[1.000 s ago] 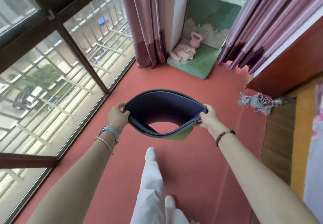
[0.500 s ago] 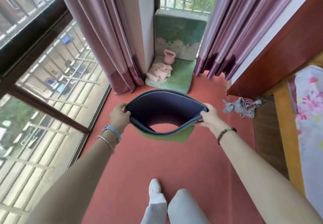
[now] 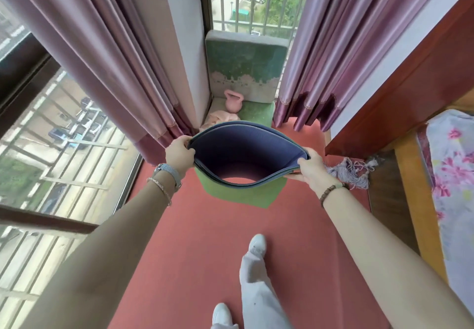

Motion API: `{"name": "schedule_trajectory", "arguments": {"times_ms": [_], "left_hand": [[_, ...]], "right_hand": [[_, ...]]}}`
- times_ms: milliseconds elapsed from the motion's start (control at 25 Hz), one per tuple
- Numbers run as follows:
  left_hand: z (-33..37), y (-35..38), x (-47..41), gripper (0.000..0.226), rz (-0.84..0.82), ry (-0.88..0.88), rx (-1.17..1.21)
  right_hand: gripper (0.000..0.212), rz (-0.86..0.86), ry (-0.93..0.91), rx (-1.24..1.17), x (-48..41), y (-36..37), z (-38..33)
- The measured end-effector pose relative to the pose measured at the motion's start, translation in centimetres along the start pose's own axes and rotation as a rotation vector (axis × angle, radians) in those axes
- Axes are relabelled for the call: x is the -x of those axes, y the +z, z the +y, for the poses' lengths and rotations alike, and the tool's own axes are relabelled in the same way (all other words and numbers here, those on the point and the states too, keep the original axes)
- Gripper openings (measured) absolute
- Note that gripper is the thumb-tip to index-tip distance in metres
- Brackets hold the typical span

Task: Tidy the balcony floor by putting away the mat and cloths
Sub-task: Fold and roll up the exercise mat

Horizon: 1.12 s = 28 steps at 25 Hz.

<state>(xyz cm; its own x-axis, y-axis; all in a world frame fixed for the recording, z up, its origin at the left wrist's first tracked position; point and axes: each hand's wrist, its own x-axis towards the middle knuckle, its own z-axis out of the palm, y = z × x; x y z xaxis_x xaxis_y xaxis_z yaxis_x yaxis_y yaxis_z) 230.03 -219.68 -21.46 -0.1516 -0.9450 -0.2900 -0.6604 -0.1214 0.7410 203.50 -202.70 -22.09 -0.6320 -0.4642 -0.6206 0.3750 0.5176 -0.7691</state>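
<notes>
Barred window on the left, red balcony floor in the middle, bed on the right. The left hand and right hand each pinch one end of the folded mat. It's purple inside and green outside, held up above the floor.

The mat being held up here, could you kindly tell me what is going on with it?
A person stands on the red balcony floor and holds a folded mat, purple inside and green outside, off the ground. The left hand grips one end and the right hand the other. Ahead in the corner, a pink cloth lies beside a pink kettlebell on a green cushion. A grey tassel bundle lies on the floor to the right.
</notes>
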Motion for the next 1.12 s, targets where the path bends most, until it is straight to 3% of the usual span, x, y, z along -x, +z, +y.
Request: {"name": "schedule_trajectory", "arguments": {"times_ms": [640,1120], "left_hand": [[16.3,12.1,-20.0,0.043,-0.037,0.047,-0.074],[22.7,16.6,-35.8,0.039,-0.167,0.067,-0.081]], "right_hand": [[0.046,0.055,0.053,-0.027,-21.5,-2.9,-15.6],[0.051,0.118,0.117,-0.018,-34.6,-0.3,-24.1]]}}
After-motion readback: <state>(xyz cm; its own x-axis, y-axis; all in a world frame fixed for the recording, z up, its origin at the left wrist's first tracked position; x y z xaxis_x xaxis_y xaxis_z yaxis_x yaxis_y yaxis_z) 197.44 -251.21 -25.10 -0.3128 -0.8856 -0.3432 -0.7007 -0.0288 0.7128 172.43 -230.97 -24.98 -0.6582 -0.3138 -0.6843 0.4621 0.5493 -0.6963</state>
